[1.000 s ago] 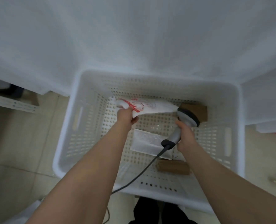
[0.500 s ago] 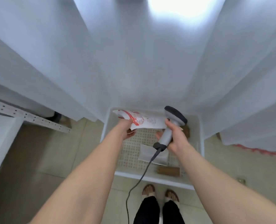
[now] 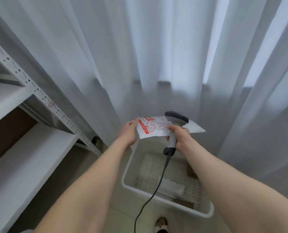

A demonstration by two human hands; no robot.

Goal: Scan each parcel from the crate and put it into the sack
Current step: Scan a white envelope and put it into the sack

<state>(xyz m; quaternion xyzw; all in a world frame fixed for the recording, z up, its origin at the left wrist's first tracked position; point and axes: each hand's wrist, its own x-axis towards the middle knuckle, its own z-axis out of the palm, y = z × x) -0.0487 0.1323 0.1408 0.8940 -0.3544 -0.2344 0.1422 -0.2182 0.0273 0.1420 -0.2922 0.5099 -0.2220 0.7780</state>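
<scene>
My left hand (image 3: 129,132) holds the left edge of a flat white parcel (image 3: 152,127) printed with red drawings, raised in front of the curtain. My right hand (image 3: 179,134) grips the handle of a grey barcode scanner (image 3: 175,121), whose head lies over the parcel's right part; its dark cable (image 3: 154,190) hangs down. Below stands the white perforated crate (image 3: 133,186) on the floor. Inside it lie a white padded envelope (image 3: 171,188) and brown cardboard parcels (image 3: 191,171). No sack is in view.
White curtains (image 3: 156,56) hang right behind the crate. A grey metal shelving unit (image 3: 30,132) with white shelves stands at the left. My foot (image 3: 161,223) shows at the bottom on the tiled floor.
I have straightened up, lifting the printed parcel and the scanner out of the crate to chest height. The crate now sits far below, and the shelving has come into view.
</scene>
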